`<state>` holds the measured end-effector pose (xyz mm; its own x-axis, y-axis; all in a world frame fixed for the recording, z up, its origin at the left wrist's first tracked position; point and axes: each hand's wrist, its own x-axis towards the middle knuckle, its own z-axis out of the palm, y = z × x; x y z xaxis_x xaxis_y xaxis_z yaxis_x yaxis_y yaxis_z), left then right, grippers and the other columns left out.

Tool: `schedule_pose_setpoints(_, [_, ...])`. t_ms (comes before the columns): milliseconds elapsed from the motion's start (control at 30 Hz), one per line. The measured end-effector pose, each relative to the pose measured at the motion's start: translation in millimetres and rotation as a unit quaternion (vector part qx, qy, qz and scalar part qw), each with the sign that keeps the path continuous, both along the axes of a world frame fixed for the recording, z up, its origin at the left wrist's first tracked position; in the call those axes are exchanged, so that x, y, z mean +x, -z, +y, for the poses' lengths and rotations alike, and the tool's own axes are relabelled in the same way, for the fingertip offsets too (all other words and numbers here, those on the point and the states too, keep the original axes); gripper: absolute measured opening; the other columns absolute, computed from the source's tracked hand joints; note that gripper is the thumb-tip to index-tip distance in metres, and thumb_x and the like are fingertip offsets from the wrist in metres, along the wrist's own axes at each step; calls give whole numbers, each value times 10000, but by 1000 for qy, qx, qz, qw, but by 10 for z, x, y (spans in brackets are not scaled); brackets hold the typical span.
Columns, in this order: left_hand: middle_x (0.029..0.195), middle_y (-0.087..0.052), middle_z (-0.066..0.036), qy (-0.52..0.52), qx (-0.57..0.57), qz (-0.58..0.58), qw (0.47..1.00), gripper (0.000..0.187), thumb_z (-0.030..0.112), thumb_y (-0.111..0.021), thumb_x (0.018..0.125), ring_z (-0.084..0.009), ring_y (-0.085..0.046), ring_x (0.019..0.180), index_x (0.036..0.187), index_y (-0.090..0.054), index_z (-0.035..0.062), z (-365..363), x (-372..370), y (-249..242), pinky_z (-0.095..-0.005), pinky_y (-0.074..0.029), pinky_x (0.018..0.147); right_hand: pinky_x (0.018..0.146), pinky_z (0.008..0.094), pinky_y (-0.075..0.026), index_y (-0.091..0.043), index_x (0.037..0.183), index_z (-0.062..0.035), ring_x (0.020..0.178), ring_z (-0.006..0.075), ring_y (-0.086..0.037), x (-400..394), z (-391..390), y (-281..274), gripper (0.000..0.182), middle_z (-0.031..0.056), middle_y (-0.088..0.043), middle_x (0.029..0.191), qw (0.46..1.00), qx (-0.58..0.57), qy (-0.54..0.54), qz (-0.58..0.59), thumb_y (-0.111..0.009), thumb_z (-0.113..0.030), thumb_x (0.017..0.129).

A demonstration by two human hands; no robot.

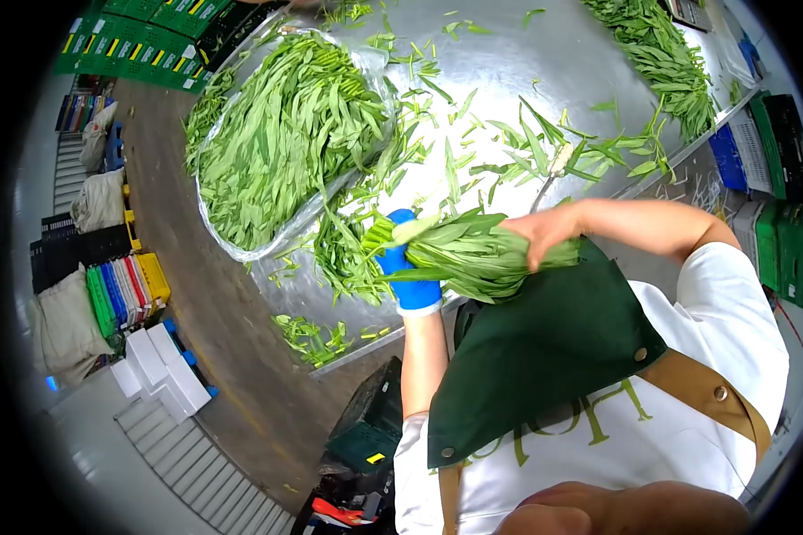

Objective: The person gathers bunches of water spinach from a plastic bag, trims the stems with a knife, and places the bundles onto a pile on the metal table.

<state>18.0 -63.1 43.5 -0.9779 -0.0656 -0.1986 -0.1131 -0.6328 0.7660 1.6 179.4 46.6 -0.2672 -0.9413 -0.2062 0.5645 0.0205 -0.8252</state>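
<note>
A thick bunch of leafy greens (477,254) lies crosswise in front of my apron, its cut stems toward the left. My left hand (410,263), in a blue glove, is wrapped round the stem end. My bare right hand (544,234) grips the leafy end from above, thumb and fingers pressed round it. Just beyond my right hand, a knife (559,162) with a pale handle lies among loose leaves on the metal table (491,71). A large clear bag (207,201) full of the same greens (285,134) stands to the left of the bunch.
More greens (674,76) lie along the table's far right edge. Green crates (134,49) are stacked at the upper left. A dark crate (370,419) stands below the table by my left arm. White boxes (165,370) and coloured crates (129,290) are at the left.
</note>
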Motion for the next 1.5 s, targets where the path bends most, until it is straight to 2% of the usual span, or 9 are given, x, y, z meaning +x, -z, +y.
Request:
schedule_pose_setpoints(300, [1156,-582,-139,-4,153,114,982,620,479,-576,873,-280,-560,1082,1253,-480,-1,-216,-193,122,-406,-420,1002,921,326,-456,-336,1393,-77,1033,203,-593,3,-195,-197,833,122,-628,1116,929,254,90,253,-742,-58,666])
schedule_pose_setpoints(433, [838,-578,-25,-217,-160,-55,962,314,382,-503,964,-134,-542,771,921,-582,81,-569,-86,336,-295,-434,709,728,397,-518,-298,1438,-125,760,320,-653,-153,-117,-234,857,164,-664,834,866,331,89,363,-687,-58,677])
schedule_pose_setpoints(567, [688,-487,49,-288,-176,-164,927,200,256,-524,945,-65,-406,582,804,-579,126,-1168,-96,1227,-230,-310,521,597,456,-488,-223,1486,-184,654,327,-633,-259,295,682,913,169,-639,737,613,539,-52,575,-631,-70,677])
schedule_pose_setpoints(700, [977,-577,-28,-53,-239,-164,956,380,198,-651,866,-96,-533,806,1222,-552,108,-921,166,897,-231,-432,662,587,465,-470,-232,1466,-210,656,388,-608,-208,243,234,927,206,-618,704,811,425,62,398,-655,-73,652])
schedule_pose_setpoints(800, [1387,-398,-98,98,-168,-130,972,839,135,-690,817,-227,-467,1199,1500,-208,211,-598,194,879,-374,-452,948,580,453,-477,-240,1477,-205,638,355,-610,-337,423,740,934,168,-616,693,588,534,-20,606,-637,-52,646])
schedule_pose_setpoints(1000, [1221,-584,-129,214,-197,-57,955,543,-4,-655,793,-192,-587,1033,1310,-490,8,-163,65,1051,-324,-496,852,559,457,-461,-264,1475,-203,626,346,-588,-257,190,82,954,132,-594,734,648,409,21,643,-633,-7,617])
schedule_pose_setpoints(1133, [788,-618,-11,-42,-151,-148,976,238,60,-574,857,-59,-516,619,1071,-644,-16,-437,-73,638,-181,-402,549,568,446,-462,-277,1467,-193,644,340,-590,-237,297,-274,984,127,-580,756,654,402,41,640,-674,0,587])
schedule_pose_setpoints(1400, [972,-688,-83,224,-372,21,901,288,109,-667,841,-154,-622,846,1091,-657,-34,-123,2,202,-271,-483,796,545,405,-470,-321,1454,-147,609,287,-569,-101,200,-452,969,97,-521,690,556,398,32,730,-672,-11,562])
schedule_pose_setpoints(1500, [985,-689,-99,44,-206,-41,977,224,61,-612,819,-152,-629,795,1009,-696,-24,-498,-114,399,-259,-496,699,556,397,-467,-343,1447,-150,606,278,-552,-103,273,-529,917,96,-502,695,537,413,29,735,-621,19,589])
